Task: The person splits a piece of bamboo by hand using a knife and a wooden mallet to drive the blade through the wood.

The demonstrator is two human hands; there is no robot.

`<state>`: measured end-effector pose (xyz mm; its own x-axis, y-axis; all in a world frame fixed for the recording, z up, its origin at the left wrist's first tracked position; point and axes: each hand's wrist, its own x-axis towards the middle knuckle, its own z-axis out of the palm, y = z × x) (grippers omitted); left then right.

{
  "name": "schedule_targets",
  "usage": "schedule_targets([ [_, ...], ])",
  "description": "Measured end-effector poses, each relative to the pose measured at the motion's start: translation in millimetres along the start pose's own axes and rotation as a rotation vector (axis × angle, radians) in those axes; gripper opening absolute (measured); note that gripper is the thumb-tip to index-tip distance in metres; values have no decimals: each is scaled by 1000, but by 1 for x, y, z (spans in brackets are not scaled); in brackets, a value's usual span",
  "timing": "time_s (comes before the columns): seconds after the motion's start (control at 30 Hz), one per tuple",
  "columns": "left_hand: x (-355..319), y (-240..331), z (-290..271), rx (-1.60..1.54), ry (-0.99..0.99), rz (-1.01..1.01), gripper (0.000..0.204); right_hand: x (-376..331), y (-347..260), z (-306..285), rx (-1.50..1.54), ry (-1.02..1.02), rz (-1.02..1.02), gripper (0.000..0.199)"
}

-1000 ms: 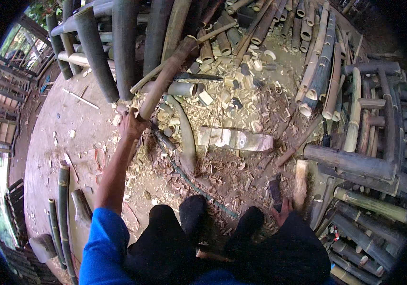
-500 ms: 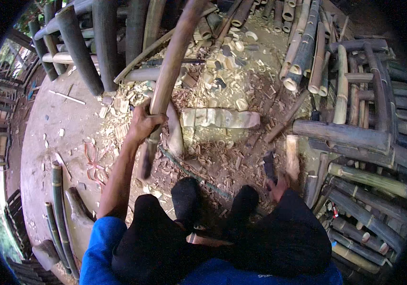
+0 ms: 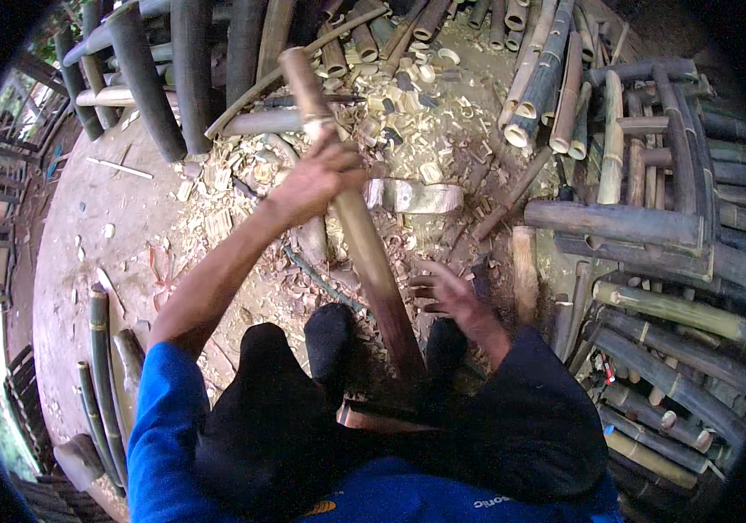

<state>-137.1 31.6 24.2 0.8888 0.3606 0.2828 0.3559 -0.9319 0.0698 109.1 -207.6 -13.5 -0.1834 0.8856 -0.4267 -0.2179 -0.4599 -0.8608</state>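
My left hand (image 3: 325, 179) is wrapped round a brown bamboo pole (image 3: 366, 248) at its upper part. The pole slants from the upper left down toward my feet, its lower end between them. Off to the right of the pole, my right hand (image 3: 460, 301) is empty with its fingers apart, slightly blurred. Close beside that hand a dark narrow object (image 3: 481, 277) lies on the ground; its kind I cannot make out. Behind the pole rests a pale, hewn wooden block (image 3: 421, 197), partly hidden by my left hand and the pole.
Wood chips and shavings (image 3: 216, 218) litter the ground. A short pale log (image 3: 525, 275) lies right of my hand. Bamboo tubes (image 3: 534, 96) lie at the back right, a bamboo frame (image 3: 617, 222) and stacked poles (image 3: 674, 375) at the right. Thick dark poles (image 3: 194, 78) stand back left.
The pole has swung in my left hand: its upper end is lower and its bottom has moved right, between my feet. My right hand has let go of the dark object and moved up-left.
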Motion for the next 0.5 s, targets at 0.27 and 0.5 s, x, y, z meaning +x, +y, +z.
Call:
schedule_targets([
  [0.27,47,-19,56,-163,212,-996,64,26,2,52,-109,246,-157,56],
  [0.5,74,-23,128,-367,-228,-1180,46,34,72,28,-9,289,29,61],
])
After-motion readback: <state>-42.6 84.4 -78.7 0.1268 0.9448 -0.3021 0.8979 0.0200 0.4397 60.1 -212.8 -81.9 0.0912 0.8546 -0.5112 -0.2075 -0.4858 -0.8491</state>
